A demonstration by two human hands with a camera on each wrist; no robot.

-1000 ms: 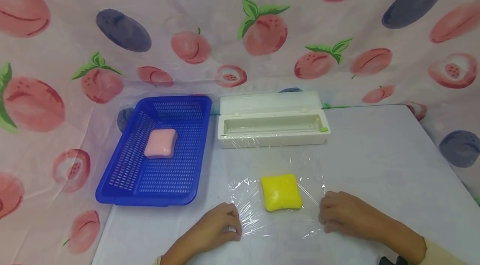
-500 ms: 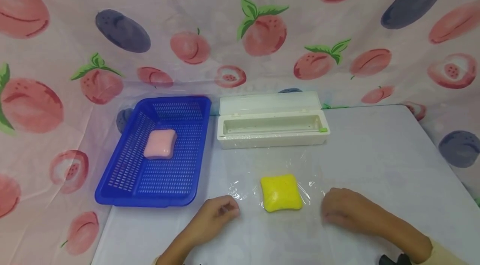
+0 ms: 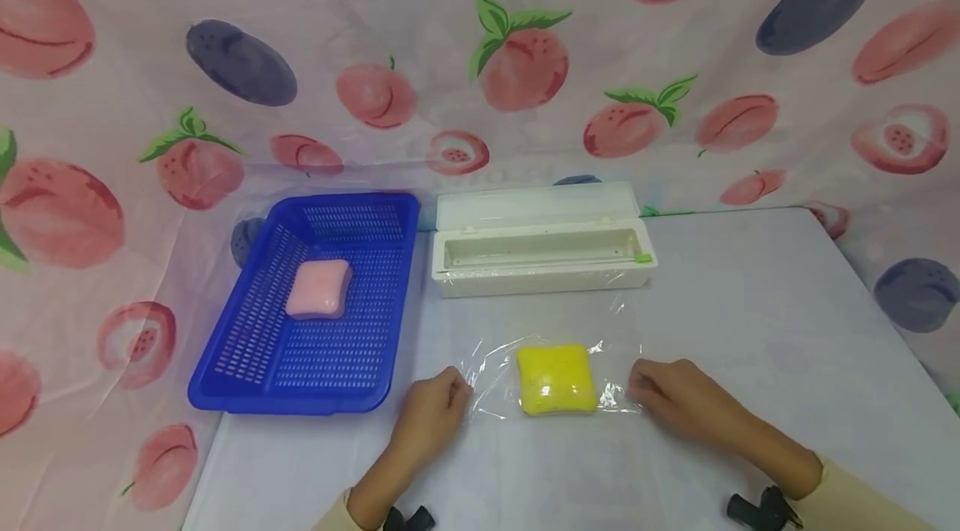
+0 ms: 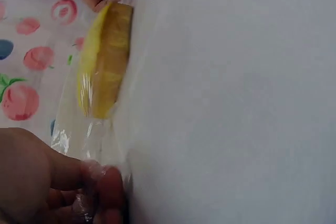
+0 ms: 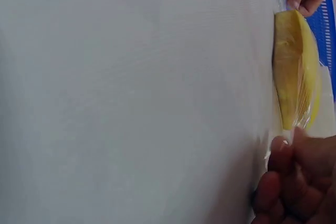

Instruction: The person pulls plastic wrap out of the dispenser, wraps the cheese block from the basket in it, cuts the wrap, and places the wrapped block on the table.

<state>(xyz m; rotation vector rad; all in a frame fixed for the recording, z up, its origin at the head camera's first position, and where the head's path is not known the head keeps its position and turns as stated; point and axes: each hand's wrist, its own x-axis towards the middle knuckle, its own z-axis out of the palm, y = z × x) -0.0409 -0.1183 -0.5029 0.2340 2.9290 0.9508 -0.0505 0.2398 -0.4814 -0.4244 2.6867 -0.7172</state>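
Observation:
A yellow pillow-shaped block [image 3: 557, 381] lies mid-table with clear cling film [image 3: 617, 396] over and around it. My left hand [image 3: 437, 413] pinches the film to the left of the block. On the opposite side, my right hand [image 3: 682, 399] pinches the film's right end between thumb and fingers. In the left wrist view, crumpled film [image 4: 94, 169] shows between thumb and fingertips, and the block [image 4: 105, 61] is covered by it. From the right wrist, the film lies tight over the block's end [image 5: 299, 77].
A blue perforated basket [image 3: 397, 331] at the left holds a pink block [image 3: 318, 289] of similar shape. Behind the film stands a long white dispenser box [image 3: 543, 281] with its lid raised. A fruit-print cloth [image 3: 420, 22] hangs behind the white table [image 3: 765, 306].
Both hands have moved away from me, up along the film's sides. The film's near part, flat on the table before, is now folded up over the yellow block.

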